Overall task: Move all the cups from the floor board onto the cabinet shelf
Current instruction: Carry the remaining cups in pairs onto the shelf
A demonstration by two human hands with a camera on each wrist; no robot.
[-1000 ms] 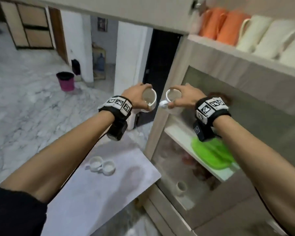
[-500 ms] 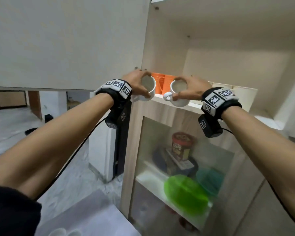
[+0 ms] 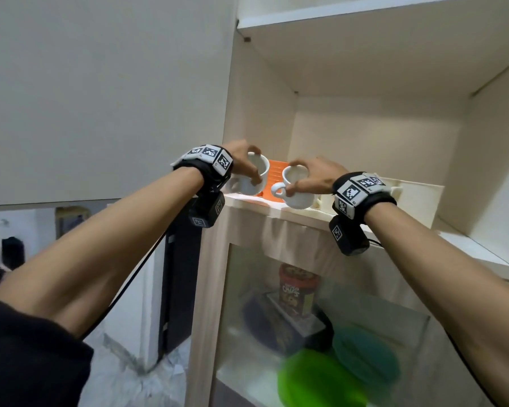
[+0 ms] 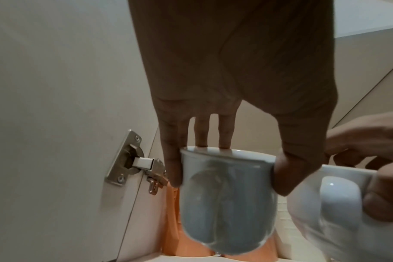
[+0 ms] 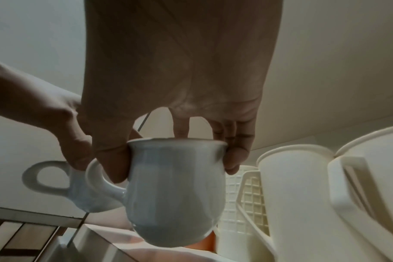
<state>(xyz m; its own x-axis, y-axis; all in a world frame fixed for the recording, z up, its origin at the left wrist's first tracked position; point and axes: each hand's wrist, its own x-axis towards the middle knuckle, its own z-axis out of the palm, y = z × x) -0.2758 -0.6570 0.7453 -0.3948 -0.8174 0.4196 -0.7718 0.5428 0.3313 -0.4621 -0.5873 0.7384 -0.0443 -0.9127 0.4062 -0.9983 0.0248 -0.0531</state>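
Both hands carry cups at the cabinet shelf.
My left hand [image 3: 241,163] grips a white cup [image 3: 254,177] by its rim; my right hand [image 3: 312,179] grips another cup [image 3: 296,190] likewise, just above the shelf edge [image 3: 300,218], orange containers [image 3: 272,179] beyond them.

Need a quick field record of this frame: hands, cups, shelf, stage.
left hand: grips left white cup by the rim from above
right hand: grips right white cup by the rim, handle pointing left
cabinet shelf: holds orange jugs and cream jugs
stage: both cups at the shelf's front edge, not yet released
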